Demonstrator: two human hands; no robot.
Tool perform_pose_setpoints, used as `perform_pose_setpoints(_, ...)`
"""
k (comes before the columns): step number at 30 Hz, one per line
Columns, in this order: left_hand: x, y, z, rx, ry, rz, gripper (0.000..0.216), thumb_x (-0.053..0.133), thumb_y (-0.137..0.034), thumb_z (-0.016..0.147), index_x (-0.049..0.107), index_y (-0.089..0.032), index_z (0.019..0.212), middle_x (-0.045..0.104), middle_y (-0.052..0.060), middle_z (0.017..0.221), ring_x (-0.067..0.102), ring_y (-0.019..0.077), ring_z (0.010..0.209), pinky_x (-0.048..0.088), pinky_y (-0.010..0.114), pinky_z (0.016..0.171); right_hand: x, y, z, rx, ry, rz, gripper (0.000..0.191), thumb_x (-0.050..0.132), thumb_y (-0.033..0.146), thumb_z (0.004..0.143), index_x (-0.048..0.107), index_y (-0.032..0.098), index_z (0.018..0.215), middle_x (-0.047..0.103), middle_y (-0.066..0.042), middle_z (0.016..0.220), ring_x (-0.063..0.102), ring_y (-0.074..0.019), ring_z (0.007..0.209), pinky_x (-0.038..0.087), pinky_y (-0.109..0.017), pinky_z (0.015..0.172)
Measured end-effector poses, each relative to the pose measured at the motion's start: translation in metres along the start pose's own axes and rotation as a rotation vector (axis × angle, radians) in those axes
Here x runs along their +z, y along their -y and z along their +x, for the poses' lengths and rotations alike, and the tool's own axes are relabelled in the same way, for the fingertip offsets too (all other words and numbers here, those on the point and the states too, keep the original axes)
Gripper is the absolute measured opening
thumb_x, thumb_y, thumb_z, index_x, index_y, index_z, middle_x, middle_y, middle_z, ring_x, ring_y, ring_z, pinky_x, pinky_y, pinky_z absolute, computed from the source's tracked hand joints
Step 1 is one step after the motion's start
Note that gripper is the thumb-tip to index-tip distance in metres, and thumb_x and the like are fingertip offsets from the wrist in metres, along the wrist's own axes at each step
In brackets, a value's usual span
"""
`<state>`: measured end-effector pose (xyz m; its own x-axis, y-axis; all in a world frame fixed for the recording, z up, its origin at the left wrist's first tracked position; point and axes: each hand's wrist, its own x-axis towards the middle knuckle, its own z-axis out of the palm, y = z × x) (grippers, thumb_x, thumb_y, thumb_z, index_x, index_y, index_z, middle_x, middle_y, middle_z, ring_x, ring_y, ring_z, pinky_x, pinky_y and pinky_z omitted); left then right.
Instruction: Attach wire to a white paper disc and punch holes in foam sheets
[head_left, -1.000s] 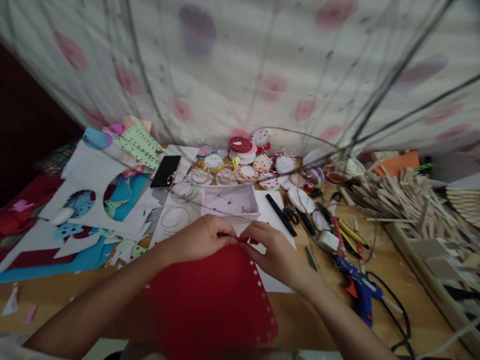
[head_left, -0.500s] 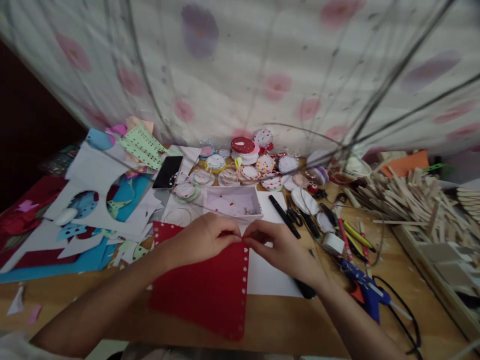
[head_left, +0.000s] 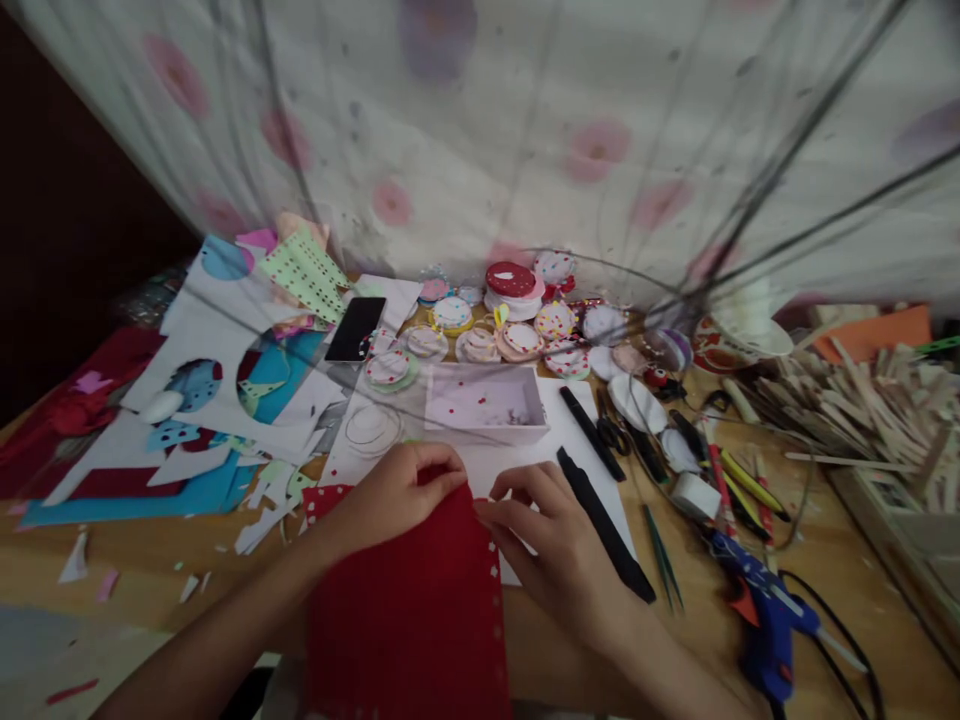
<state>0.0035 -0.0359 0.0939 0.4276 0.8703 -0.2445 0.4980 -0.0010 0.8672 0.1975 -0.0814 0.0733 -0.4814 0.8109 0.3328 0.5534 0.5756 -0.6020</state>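
Observation:
A red sheet with a row of small punched holes along its right edge lies on the wooden table, reaching past the near edge. My left hand is curled over the sheet's top edge and grips it. My right hand rests at the sheet's upper right corner, fingers bent and pinching the edge. A white sheet lies under both hands.
A shallow white box sits just beyond my hands. Black markers, scissors, pencils and a blue glue gun lie right. Decorated round pieces, a phone, cut paper and wooden sticks surround them.
The red sheet has slid toward me and hangs over the near table edge. Both hands stayed on its top edge. The view shifted left and downward.

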Motion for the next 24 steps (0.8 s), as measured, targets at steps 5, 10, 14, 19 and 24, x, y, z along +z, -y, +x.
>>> perform_pose_setpoints(5,-0.005,0.013,0.004,0.032,-0.082,0.085,0.020,0.047,-0.028,0.085,0.062,-0.018,0.078,0.064,-0.001,0.074,0.058,0.0154,0.072,0.044,0.024,0.069,0.001,0.005,-0.016,0.035,0.076,0.031,0.019,0.046,0.009,0.089,0.061,0.020,0.094,0.053,-0.007,0.093,0.048,-0.0199,0.085,0.043,-0.033,0.069)
perform_pose_setpoints(10,-0.014,0.022,0.008,0.097,-0.209,0.202,0.019,0.047,-0.028,0.086,0.063,-0.019,0.081,0.068,0.000,0.081,0.061,0.0169,0.079,0.044,0.026,0.075,0.001,0.008,-0.034,0.085,0.110,0.080,0.019,0.047,0.010,0.089,0.061,0.021,0.094,0.053,-0.007,0.091,0.050,-0.0191,0.083,0.044,-0.033,0.067)
perform_pose_setpoints(14,-0.022,0.029,0.011,0.126,-0.286,0.261,0.020,0.047,-0.029,0.086,0.063,-0.019,0.080,0.068,0.002,0.082,0.062,0.0180,0.080,0.044,0.028,0.078,-0.004,0.014,-0.049,0.116,0.163,0.156,0.019,0.047,0.010,0.089,0.060,0.024,0.095,0.054,-0.005,0.089,0.052,-0.0174,0.081,0.046,-0.030,0.067)
perform_pose_setpoints(19,-0.026,0.030,0.008,0.137,-0.306,0.260,0.019,0.048,-0.028,0.086,0.063,-0.018,0.081,0.069,0.003,0.084,0.062,0.0188,0.082,0.045,0.029,0.078,-0.008,0.012,-0.070,0.208,0.155,0.335,0.019,0.044,0.011,0.090,0.055,0.024,0.098,0.057,-0.007,0.097,0.056,-0.0173,0.090,0.048,-0.029,0.076)
perform_pose_setpoints(24,-0.016,0.020,-0.006,0.129,-0.272,0.163,0.018,0.048,-0.029,0.088,0.063,-0.019,0.085,0.069,0.002,0.086,0.062,0.0174,0.084,0.046,0.028,0.081,-0.008,0.001,-0.072,0.468,-0.083,0.454,0.011,0.049,0.025,0.091,0.059,0.023,0.085,0.062,-0.003,0.077,0.061,-0.0147,0.072,0.050,-0.023,0.064)
